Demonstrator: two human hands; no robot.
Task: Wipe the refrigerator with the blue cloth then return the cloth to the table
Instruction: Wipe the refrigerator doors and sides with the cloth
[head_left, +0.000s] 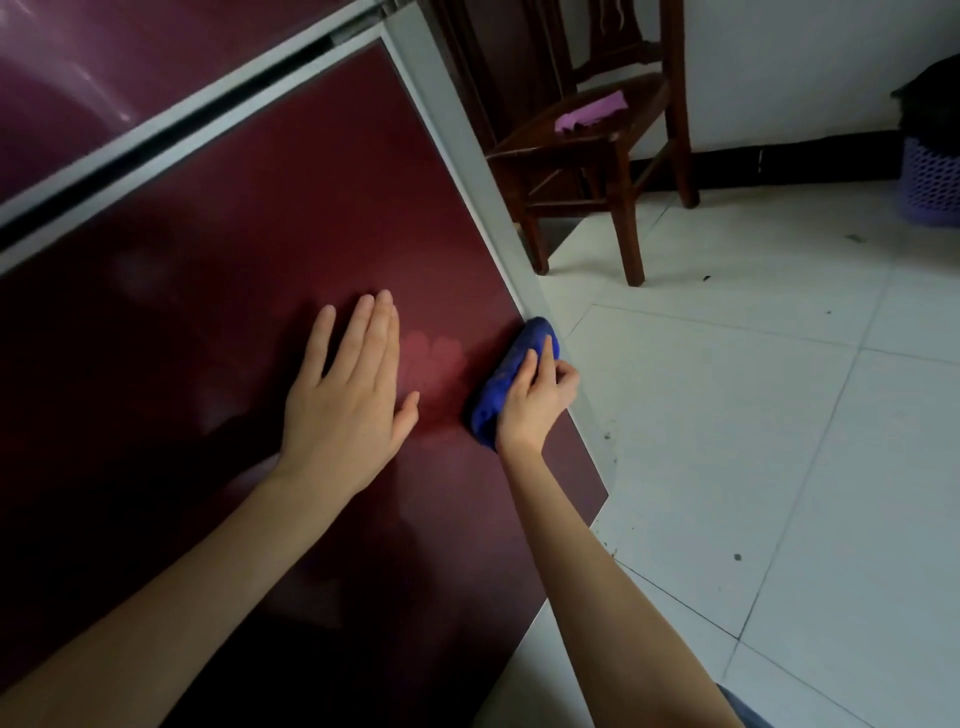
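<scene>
Broadly, a dark red refrigerator (208, 260) is filling the view from 6 round to 12 o'clock, its glossy lower door taking up most of that span, with a pale grey strip running along the door's top and right edges. White floor tiles (753, 415) are spreading from 2 down to 5 o'clock, with a few dark specks lying on them. A dark wooden chair (628, 223) is standing at 1 o'clock, just beside the refrigerator's far edge and against a white wall. A purple basket (930, 182) with a holed wall is sitting on the floor at 2 o'clock, cut off by the frame edge.

The left hand (348, 405) is resting flat on the door near the centre, fingers straight and close together, thumb spread, holding nothing. The right hand (535, 400) is lying at 3 o'clock from the left one, its fingers curling over the blue cloth (511, 364) and pressing it against the door. The cloth is bunched into a long wad, lying right at the door's right edge and touching the grey strip there. A pink cloth (589, 111) is lying crumpled on the chair seat.
</scene>
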